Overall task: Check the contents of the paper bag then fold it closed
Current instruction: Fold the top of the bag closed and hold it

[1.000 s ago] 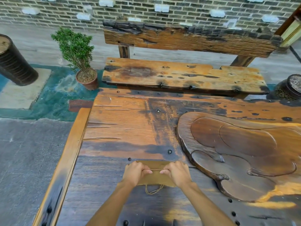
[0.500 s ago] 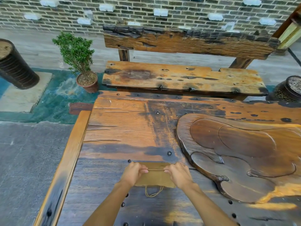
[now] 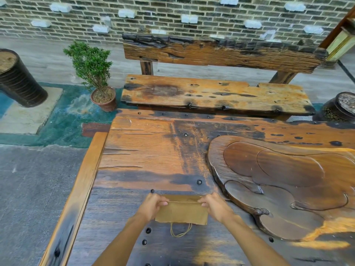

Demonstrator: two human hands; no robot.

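At about nine o'clock, far left, a dark ribbed drum stands on the paving. Toward eleven o'clock a small green bush grows in a clay pot on the teal patch of ground, just off the table's far left corner.

The wooden table fills the middle of the view, worn orange and black, studded with dark bolts. Near its close edge, around six o'clock, lies the paper bag, flat and brown, with a twine handle looping out from its near edge toward the person.

The left hand grips the bag's left side, fingers curled closed over the edge and thumb pressing on top. A second length of twine runs straight across the upper part of the bag between the two hands. The right hand mirrors it at the right side, fingers curled shut on the paper, thumb tip on the twine line. Both forearms come up from the bottom of the view.

Just right of the right hand, from three to five o'clock, a carved wooden tray rests on the table, its rim close to the bag. At twelve o'clock a rough bench stands beyond the table, before a brick wall. At two o'clock a dark jar sits at the far right.
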